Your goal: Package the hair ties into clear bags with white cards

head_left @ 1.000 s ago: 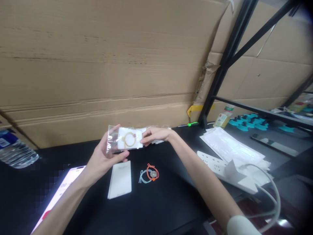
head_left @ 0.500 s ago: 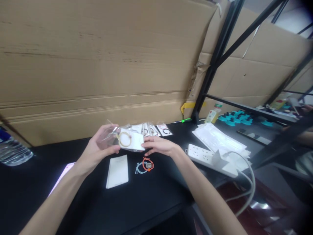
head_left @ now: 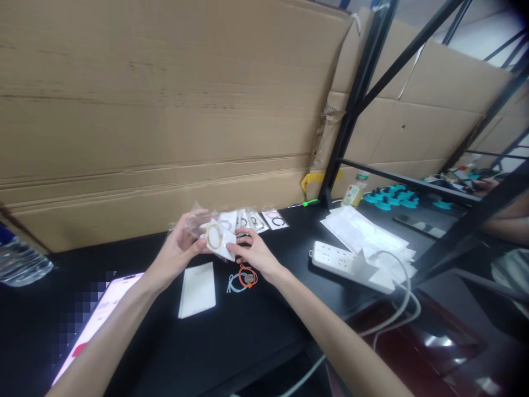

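Observation:
Both hands meet above a black table. My left hand grips a clear plastic sleeve. My right hand pinches a white card with a gold-coloured ring on it, tilted, its end at the sleeve's mouth. Just below the hands lie an orange and a pale blue cord bracelet and a blank white card.
A row of bagged bracelet cards lies by the cardboard wall. A white power strip with cable, a stack of clear bags, a phone and a water bottle are on the table. Another person's arm shows at far right.
The card has tilted and shifted down-left, and my right hand dropped lower under it. The camera swung right, showing more of the rack and the bagged cards.

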Tool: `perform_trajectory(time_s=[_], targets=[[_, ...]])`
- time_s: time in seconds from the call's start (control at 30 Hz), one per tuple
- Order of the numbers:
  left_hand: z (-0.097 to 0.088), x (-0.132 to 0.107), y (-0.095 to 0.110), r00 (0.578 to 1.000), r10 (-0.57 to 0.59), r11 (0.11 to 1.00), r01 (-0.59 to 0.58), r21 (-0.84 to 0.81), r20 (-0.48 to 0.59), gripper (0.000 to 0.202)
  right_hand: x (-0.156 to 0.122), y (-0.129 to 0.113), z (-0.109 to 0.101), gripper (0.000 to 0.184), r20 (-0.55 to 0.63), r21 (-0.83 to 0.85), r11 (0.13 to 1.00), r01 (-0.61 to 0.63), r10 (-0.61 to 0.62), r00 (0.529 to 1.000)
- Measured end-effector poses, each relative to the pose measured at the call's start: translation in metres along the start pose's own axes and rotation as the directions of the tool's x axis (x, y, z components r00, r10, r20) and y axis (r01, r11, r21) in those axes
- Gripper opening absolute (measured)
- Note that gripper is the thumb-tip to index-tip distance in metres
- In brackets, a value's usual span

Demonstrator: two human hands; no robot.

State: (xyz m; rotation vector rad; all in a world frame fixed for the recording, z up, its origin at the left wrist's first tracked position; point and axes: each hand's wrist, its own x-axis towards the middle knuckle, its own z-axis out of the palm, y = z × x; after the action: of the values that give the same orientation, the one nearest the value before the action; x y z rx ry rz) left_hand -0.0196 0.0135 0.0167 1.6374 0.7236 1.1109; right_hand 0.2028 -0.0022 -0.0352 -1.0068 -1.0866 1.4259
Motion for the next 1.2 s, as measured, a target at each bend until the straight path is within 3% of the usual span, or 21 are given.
perform_trajectory(time_s=[0.17,0.37,0.43,0.53,0.63,0.77,0.9,1.07,1.2], targets=[[-0.001,-0.003,-0.011,1.000,0.013,1.000,-0.013,-0.014,0.011,0.075,0.002,0.009,0.004,0.066,-0.050,-0.188,0.965,0.181,-0.194,0.980],[0.002,-0.005,-0.012,0.999,0.037,0.998,-0.037,-0.049,0.016,0.062,0.001,0.010,0.010,0.022,-0.023,-0.445,0.821,0.357,-0.409,0.912],[0.003,-0.006,-0.012,0.999,0.027,0.998,-0.026,-0.062,0.018,0.062,0.000,0.008,0.011,0.014,0.004,-0.432,0.842,0.323,-0.356,0.934],[0.003,-0.007,-0.012,1.000,0.012,0.999,-0.011,-0.045,0.020,0.067,-0.002,0.003,0.011,0.022,0.050,-0.265,0.953,0.147,-0.139,0.989],[0.002,-0.007,-0.014,0.999,0.012,0.999,-0.011,-0.034,0.037,0.070,-0.005,-0.002,0.011,0.022,0.105,-0.125,0.992,-0.022,0.036,0.994],[-0.001,-0.007,-0.019,1.000,0.001,0.995,0.001,-0.097,0.014,0.074,-0.009,-0.004,0.009,0.024,0.183,0.072,0.990,-0.120,0.105,0.977],[-0.003,-0.007,-0.022,0.996,-0.069,0.985,0.061,-0.164,-0.047,0.080,-0.012,-0.006,0.007,0.029,0.207,0.240,0.960,-0.144,0.094,0.974],[-0.002,-0.007,-0.019,0.994,-0.099,0.981,0.088,-0.172,-0.057,0.085,-0.011,-0.004,0.005,0.021,0.154,0.003,1.000,-0.022,0.021,0.988],[-0.002,-0.007,-0.017,0.994,-0.088,0.980,0.074,-0.187,-0.070,0.080,-0.003,0.009,0.003,0.027,-0.004,-0.213,0.966,0.144,-0.148,0.989]])
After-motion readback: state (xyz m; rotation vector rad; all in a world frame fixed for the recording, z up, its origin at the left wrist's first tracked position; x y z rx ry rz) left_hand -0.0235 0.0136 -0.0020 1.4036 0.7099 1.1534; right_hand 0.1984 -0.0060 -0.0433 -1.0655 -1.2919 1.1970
